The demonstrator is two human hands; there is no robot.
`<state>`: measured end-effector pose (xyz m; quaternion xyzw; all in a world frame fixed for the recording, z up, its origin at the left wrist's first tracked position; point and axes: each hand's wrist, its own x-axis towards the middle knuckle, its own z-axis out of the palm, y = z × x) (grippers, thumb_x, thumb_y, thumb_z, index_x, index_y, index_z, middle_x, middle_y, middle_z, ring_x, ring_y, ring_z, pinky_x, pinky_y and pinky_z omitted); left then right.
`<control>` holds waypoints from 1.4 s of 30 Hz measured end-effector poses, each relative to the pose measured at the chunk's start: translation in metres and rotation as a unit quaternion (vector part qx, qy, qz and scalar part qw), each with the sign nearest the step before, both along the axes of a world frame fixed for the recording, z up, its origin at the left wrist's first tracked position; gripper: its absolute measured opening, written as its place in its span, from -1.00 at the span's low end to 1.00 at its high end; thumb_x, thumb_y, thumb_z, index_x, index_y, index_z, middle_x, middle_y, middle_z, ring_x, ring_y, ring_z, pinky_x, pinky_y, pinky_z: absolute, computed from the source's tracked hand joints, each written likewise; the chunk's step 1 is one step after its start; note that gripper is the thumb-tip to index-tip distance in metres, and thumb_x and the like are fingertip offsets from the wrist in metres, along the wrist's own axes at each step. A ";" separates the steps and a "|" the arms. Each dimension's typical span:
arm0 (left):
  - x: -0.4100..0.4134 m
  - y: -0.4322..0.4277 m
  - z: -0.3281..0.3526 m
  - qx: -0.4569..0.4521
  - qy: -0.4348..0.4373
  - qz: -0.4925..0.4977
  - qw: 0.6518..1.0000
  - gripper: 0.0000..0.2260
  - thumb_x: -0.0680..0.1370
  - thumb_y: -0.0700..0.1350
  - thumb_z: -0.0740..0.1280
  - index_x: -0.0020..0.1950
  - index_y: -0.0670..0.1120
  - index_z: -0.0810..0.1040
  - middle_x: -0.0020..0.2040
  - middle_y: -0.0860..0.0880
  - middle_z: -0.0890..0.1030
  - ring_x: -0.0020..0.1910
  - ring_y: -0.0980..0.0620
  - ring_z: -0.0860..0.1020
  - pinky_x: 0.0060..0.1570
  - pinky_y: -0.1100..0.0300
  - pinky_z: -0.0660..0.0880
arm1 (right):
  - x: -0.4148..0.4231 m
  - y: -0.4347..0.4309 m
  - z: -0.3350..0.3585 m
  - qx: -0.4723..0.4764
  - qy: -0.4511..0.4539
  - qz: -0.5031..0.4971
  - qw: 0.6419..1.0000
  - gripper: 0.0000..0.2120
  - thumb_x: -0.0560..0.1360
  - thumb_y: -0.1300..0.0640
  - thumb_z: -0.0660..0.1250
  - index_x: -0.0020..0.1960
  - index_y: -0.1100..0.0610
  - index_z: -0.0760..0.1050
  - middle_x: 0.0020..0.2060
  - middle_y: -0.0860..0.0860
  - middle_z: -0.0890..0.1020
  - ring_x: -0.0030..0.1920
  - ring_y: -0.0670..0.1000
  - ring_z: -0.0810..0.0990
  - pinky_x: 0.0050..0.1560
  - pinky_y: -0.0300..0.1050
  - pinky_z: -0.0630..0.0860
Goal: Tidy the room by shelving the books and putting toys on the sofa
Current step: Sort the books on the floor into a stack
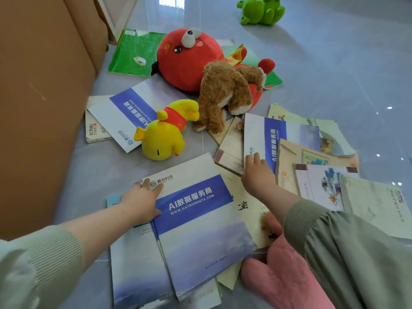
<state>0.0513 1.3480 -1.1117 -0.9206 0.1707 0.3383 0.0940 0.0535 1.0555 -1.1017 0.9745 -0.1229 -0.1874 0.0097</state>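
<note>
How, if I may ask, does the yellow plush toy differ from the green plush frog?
The yellow plush toy wears a red shirt; the green plush frog is plain green. The yellow toy lies among books; the frog lies apart on open floor. Both are on the floor.

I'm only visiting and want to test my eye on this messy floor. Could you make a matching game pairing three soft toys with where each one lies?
Toys:
1. green plush frog
2. brown furry plush dog
3. yellow plush bear in a red shirt

Places:
A. partly on a blue-and-white booklet
B. alone on the bare grey floor, farthest away
C. draped over the round red plush toy

Pairs: 1-B, 2-C, 3-A
</note>
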 end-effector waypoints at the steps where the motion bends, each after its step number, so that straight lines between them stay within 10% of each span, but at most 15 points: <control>1: -0.001 0.000 -0.001 0.007 -0.006 -0.011 1.000 -0.25 0.54 0.23 0.21 0.56 0.03 -0.14 0.55 -0.15 0.00 0.46 -0.13 0.16 0.32 0.06 0.34 | 0.001 -0.004 -0.005 -0.012 0.002 0.004 1.000 -0.53 0.55 0.23 0.13 0.44 0.20 0.12 0.46 0.21 0.15 0.34 0.22 0.30 0.24 0.03 0.39; 12: -0.006 0.000 -0.005 0.016 -0.024 -0.036 0.999 -0.19 0.52 0.28 0.20 0.56 0.03 -0.22 0.56 -0.15 -0.08 0.49 -0.13 0.06 0.34 0.08 0.35 | 0.014 -0.012 -0.025 -0.073 -0.049 0.059 0.994 -0.70 0.58 0.20 0.13 0.30 0.19 0.24 0.18 0.12 0.43 0.09 0.13 0.45 -0.21 -0.05 0.42; 25: -0.005 0.009 0.003 -0.004 0.004 -0.051 0.999 -0.24 0.55 0.25 0.18 0.54 0.10 -0.24 0.56 -0.12 -0.15 0.51 -0.11 0.01 0.25 0.08 0.41 | 0.015 0.035 0.060 -0.098 0.005 0.205 0.974 -0.80 0.52 0.36 0.18 0.08 0.26 0.52 0.00 0.16 0.63 -0.01 0.19 0.60 -0.19 -0.06 0.41; 30: 0.003 0.012 0.005 -0.024 0.019 -0.041 0.999 -0.32 0.56 0.15 0.21 0.56 0.11 -0.10 0.57 -0.12 -0.05 0.49 -0.12 0.10 0.37 0.09 0.31 | 0.004 0.098 0.086 0.025 -0.027 0.246 0.969 -0.88 0.57 0.17 0.21 -0.09 0.20 0.43 -0.16 0.16 0.52 -0.03 0.19 0.59 -0.22 -0.09 0.35; 34: 0.007 0.019 0.012 -0.129 0.034 0.083 0.988 -0.53 0.58 -0.03 0.24 0.49 0.03 0.26 0.53 -0.07 0.18 0.43 -0.06 0.28 0.35 0.17 0.27 | 0.003 0.091 0.062 0.118 0.028 0.196 0.973 -0.53 0.51 -0.16 0.28 0.25 0.16 0.39 0.15 0.10 0.53 0.14 0.15 0.51 -0.01 -0.01 0.46; 38: -0.008 0.036 -0.002 -0.248 0.015 0.337 0.908 -0.58 0.52 -0.24 0.29 0.39 -0.13 0.39 0.21 -0.15 0.49 0.18 -0.12 0.50 0.17 0.12 0.41 | -0.010 0.031 0.019 -0.075 0.113 0.218 0.966 -0.23 0.46 -0.07 0.36 0.50 0.12 0.03 0.48 0.16 0.10 0.35 0.18 0.30 0.20 0.07 0.39; 42: -0.029 0.042 -0.005 -0.374 0.151 0.595 0.695 -0.51 0.55 -0.32 0.25 0.46 -0.16 0.22 -0.15 -0.15 0.50 -0.20 -0.07 0.51 -0.19 0.13 0.46 | -0.031 -0.001 -0.012 -0.147 0.121 0.216 0.958 -0.22 0.50 0.04 0.29 0.52 0.11 -0.11 0.48 0.17 0.02 0.27 0.17 0.37 0.06 -0.01 0.41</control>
